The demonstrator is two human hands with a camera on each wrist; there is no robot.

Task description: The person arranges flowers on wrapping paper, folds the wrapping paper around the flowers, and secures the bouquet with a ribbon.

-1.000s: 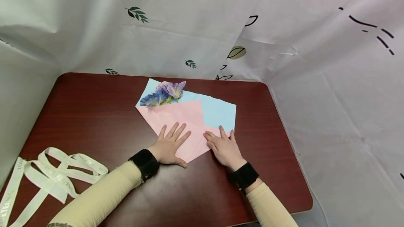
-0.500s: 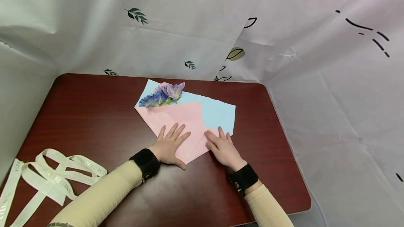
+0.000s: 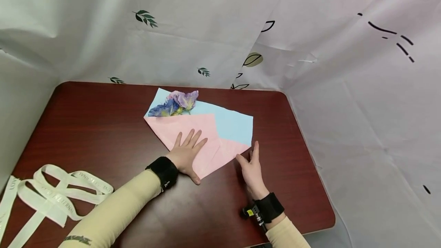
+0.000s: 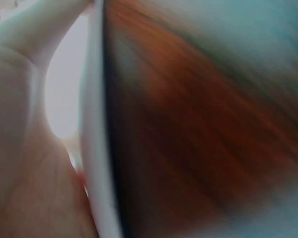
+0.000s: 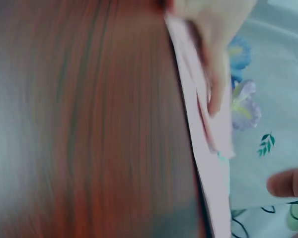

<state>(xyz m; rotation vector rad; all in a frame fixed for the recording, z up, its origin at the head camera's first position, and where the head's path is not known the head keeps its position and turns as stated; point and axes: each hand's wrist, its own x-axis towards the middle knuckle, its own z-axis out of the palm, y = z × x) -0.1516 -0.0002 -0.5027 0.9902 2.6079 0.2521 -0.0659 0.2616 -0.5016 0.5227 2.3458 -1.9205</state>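
A folded sheet of paper, pink (image 3: 162, 125) on its folded flaps and light blue (image 3: 234, 123) on its inner side, lies on the table. A purple flower (image 3: 187, 100) and a blue flower (image 3: 163, 109) stick out of its upper left opening. My left hand (image 3: 184, 158) rests on the pink flap, fingers spread and straight. At the paper's lower right edge is my right hand (image 3: 253, 173), thumb and index finger stretched out and apart, with no paper visibly pinched. In the right wrist view one right fingertip (image 5: 288, 183) stands clear of the pink edge. The left wrist view is blurred.
Loops of white lettered ribbon (image 3: 56, 198) lie at the table's left front, near the left forearm. The dark red wooden table (image 3: 113, 133) is bounded by pale patterned curtains (image 3: 179, 41) at the back and sides.
My right hand has come off the lower right pink flap and moved down and right to the paper's edge. The left hand stays on the pink flap. The view has shifted slightly.
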